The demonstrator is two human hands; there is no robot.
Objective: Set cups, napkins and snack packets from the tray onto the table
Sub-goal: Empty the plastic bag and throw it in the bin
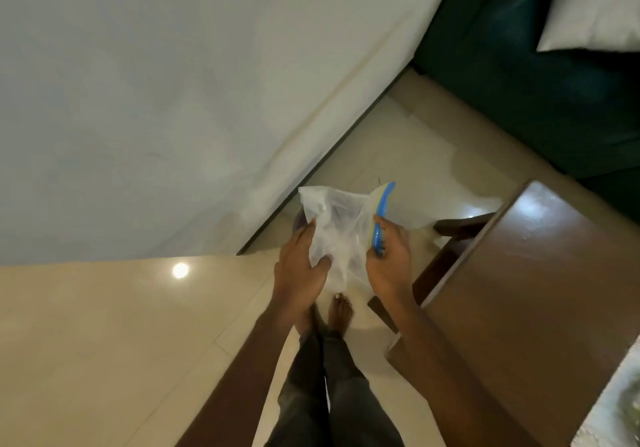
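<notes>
Standing over the floor, the left hand (301,259) and right hand (389,256) are both gripping a crinkled clear plastic blue-sealed bag (341,228), seemingly a snack packet needing carrying to the brown wooden worktop (526,290) alongside.

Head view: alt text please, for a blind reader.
Both hands hold a clear plastic zip bag with a blue seal strip over a tiled floor, left hand and right hand gripping opposite sides. A wooden table stands at right, a white bed at left.
</notes>
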